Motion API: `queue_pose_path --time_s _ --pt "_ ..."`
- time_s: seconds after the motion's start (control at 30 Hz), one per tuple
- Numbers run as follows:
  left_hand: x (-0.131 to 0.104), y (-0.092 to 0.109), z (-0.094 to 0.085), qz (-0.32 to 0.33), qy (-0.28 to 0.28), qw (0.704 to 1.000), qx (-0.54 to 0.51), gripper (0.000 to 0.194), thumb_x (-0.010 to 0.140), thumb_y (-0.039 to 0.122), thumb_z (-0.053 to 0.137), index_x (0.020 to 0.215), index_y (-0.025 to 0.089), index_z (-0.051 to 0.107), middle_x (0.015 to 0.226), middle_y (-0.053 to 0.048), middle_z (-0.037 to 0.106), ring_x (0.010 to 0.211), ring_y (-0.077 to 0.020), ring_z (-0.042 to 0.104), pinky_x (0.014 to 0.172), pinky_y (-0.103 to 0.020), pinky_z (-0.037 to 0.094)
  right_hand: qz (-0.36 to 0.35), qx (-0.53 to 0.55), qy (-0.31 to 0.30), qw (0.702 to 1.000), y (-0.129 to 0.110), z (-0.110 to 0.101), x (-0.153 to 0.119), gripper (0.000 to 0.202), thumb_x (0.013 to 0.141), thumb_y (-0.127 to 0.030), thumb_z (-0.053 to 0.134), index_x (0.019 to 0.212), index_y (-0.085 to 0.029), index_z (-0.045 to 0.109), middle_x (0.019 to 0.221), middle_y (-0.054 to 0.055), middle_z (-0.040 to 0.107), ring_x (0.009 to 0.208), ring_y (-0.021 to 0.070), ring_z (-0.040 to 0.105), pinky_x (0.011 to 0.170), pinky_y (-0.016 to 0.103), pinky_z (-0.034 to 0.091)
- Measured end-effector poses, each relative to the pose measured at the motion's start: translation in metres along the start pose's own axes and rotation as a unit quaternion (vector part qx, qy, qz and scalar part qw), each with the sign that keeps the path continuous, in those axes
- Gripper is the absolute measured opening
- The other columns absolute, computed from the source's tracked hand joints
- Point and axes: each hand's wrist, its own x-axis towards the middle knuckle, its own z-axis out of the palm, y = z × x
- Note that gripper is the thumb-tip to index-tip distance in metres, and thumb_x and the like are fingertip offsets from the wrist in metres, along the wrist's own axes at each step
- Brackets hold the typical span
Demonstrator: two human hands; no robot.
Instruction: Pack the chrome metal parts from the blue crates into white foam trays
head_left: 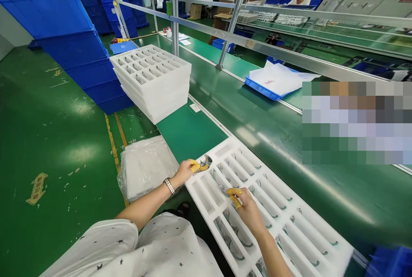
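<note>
My left hand (187, 170), with yellow finger covers, is closed on a shiny curved metal part (205, 163) above the far left corner of a white foam tray (222, 150). My right hand (243, 202), also in yellow finger covers, reaches over the tray with thumb and finger at the lower end of another curved metal part (219, 181); whether they grip it is too small to tell. Similar metal parts lie in many of the tray's long slots. Two slots (209, 193) near my left hand hold nothing.
Stacked white foam trays (161, 92) with metal parts stand beyond on the green bench (193, 129). Blue crates (80, 49) rise at the left. A plastic-wrapped white stack (144, 167) sits left of the bench. A blue tray (264, 88) with white sheets lies across the green line.
</note>
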Motion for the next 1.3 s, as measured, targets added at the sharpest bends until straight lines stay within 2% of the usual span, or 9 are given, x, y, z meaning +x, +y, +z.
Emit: queue_pose_path --time_s 0.17,0.33,0.47,0.57,0.67,0.8,0.87,1.07,1.3 --pt "0.0 0.004 -0.005 0.018 -0.019 0.999 0.027 0.021 0.084 0.032 0.062 0.072 0.016 0.067 0.077 -0.002 0.061 0.077 -0.0149 0.054 0.069 -0.026 0.043 0.05 -0.031 -0.004 0.998 -0.006 0.002 0.007 0.026 0.083 -0.028 0.045 0.088 -0.022 0.07 0.082 0.007 0.061 0.077 0.0253 0.062 0.071 0.041 0.054" --pt "-0.003 0.007 -0.005 0.049 -0.045 0.997 0.043 0.02 0.084 0.03 0.063 0.069 0.017 0.067 0.075 -0.003 0.063 0.08 -0.0168 0.055 0.074 -0.028 0.045 0.034 -0.033 -0.068 0.997 -0.005 0.001 0.013 0.031 0.083 -0.023 0.044 0.096 -0.022 0.072 0.091 0.008 0.067 0.085 0.0249 0.064 0.075 0.039 0.054" --pt "-0.004 0.009 -0.004 0.052 -0.052 0.996 0.041 0.022 0.084 0.031 0.063 0.068 0.017 0.066 0.075 -0.003 0.063 0.081 -0.0172 0.056 0.075 -0.028 0.046 0.021 -0.134 -0.1 0.986 -0.009 0.001 0.02 0.035 0.079 -0.013 0.041 0.092 -0.022 0.073 0.079 0.006 0.066 0.082 0.0244 0.062 0.068 0.034 0.049" --pt "-0.004 0.009 -0.004 0.046 -0.053 0.997 0.035 0.022 0.084 0.033 0.064 0.068 0.017 0.067 0.075 -0.003 0.064 0.081 -0.0172 0.056 0.076 -0.028 0.047 -0.013 -0.267 -0.12 0.956 -0.024 0.005 0.025 0.032 0.083 -0.007 0.043 0.079 -0.023 0.07 0.071 0.006 0.064 0.08 0.024 0.058 0.063 0.032 0.042" --pt "-0.004 0.009 -0.003 0.041 -0.048 0.998 0.028 0.022 0.084 0.033 0.064 0.068 0.017 0.067 0.075 -0.003 0.064 0.081 -0.0169 0.056 0.076 -0.028 0.047 -0.028 -0.395 -0.113 0.911 -0.041 0.011 0.027 0.03 0.086 -0.003 0.046 0.075 -0.021 0.068 0.083 0.011 0.066 0.087 0.0257 0.059 0.064 0.033 0.038" --pt "-0.005 0.008 -0.002 0.047 -0.046 0.998 0.022 0.02 0.083 0.029 0.063 0.068 0.017 0.067 0.075 -0.003 0.062 0.081 -0.0163 0.056 0.074 -0.027 0.047 -0.003 -0.459 -0.121 0.88 -0.048 0.015 0.026 0.029 0.086 0.0 0.048 0.078 -0.019 0.069 0.086 0.013 0.064 0.091 0.0295 0.06 0.067 0.035 0.038" --pt "-0.005 0.008 -0.002 0.048 -0.048 0.997 0.02 0.019 0.083 0.028 0.063 0.068 0.017 0.067 0.076 -0.003 0.062 0.08 -0.0161 0.056 0.073 -0.026 0.047 -0.01 -0.439 -0.135 0.888 -0.042 0.015 0.024 0.029 0.087 -0.001 0.048 0.075 -0.019 0.068 0.083 0.012 0.064 0.089 0.0289 0.06 0.067 0.036 0.039" --pt "-0.005 0.008 -0.003 0.047 -0.054 0.997 0.026 0.019 0.084 0.03 0.064 0.072 0.017 0.068 0.08 -0.003 0.063 0.08 -0.0161 0.058 0.074 -0.027 0.048 -0.08 -0.257 -0.115 0.956 -0.014 0.009 0.02 0.036 0.095 -0.012 0.04 0.072 -0.022 0.067 0.08 0.006 0.061 0.076 0.0217 0.056 0.069 0.033 0.043" --pt "-0.003 -0.001 -0.004 0.061 -0.059 0.996 0.012 0.018 0.084 0.028 0.062 0.072 0.017 0.068 0.078 -0.003 0.062 0.081 -0.0169 0.057 0.075 -0.028 0.047 -0.049 -0.26 -0.077 0.961 -0.004 0.009 0.013 0.039 0.095 -0.02 0.037 0.074 -0.022 0.07 0.077 0.008 0.062 0.074 0.0238 0.056 0.065 0.036 0.041"
